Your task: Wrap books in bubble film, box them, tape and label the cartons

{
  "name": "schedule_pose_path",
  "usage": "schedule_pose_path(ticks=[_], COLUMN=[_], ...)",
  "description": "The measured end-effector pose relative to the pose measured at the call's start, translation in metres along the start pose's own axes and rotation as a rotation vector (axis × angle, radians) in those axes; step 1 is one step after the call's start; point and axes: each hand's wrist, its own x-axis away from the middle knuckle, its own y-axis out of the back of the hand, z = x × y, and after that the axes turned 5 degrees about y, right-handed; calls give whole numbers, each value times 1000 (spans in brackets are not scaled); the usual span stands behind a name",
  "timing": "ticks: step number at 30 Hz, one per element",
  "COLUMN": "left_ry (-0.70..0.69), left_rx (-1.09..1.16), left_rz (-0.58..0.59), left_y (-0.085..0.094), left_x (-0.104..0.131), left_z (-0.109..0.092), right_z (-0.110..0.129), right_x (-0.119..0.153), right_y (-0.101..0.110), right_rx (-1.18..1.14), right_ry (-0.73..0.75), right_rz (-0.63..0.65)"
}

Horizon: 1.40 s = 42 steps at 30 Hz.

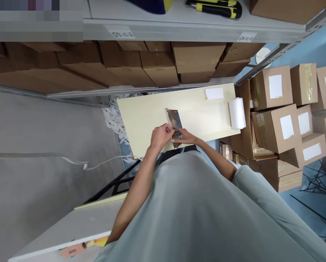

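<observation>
A thin, dark book or packet with a picture on its cover (175,118) is held over the near middle of the pale yellow tabletop (143,123). My left hand (161,136) is closed at its left edge, fingers pinched together; what lies between the fingertips is too small to make out. My right hand (185,136) grips the packet's lower right part, thumb and fingers around it. The two hands nearly touch each other.
A white roll (237,113) and a white label sheet (214,93) lie on the right of the tabletop. Cardboard boxes (274,127) are stacked to the right. Beyond the table, a metal shelf (179,32) holds boxes and yellow-black cutters (217,8). Shredded paper (114,118) lies left.
</observation>
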Motion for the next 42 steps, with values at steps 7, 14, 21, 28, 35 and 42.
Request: schedule_pose_path(ticks=[7,14,21,28,35,42], left_ry=[-43,-270,-510,-414,-233,366], left_rx=[-305,-349,-418,-304,-145,-6], left_rz=[116,216,346,445,314,92], left_y=[-34,-79,-105,-133,-137,-120], left_x=[-28,-40,-51,-61,-62,-57], left_z=[-68,-112,-103,-80,-67,-16], right_z=[-5,-33,-73,-76,-49,-48], right_x=[37,62,59,50,43,32], right_y=[14,44,84,87,58,50], right_rx=[-217,-31,81,183,459,505], right_ry=[89,-44,-210,-373,-274,-407], right_rz=[-253,-556,-550,-560,-576,-558])
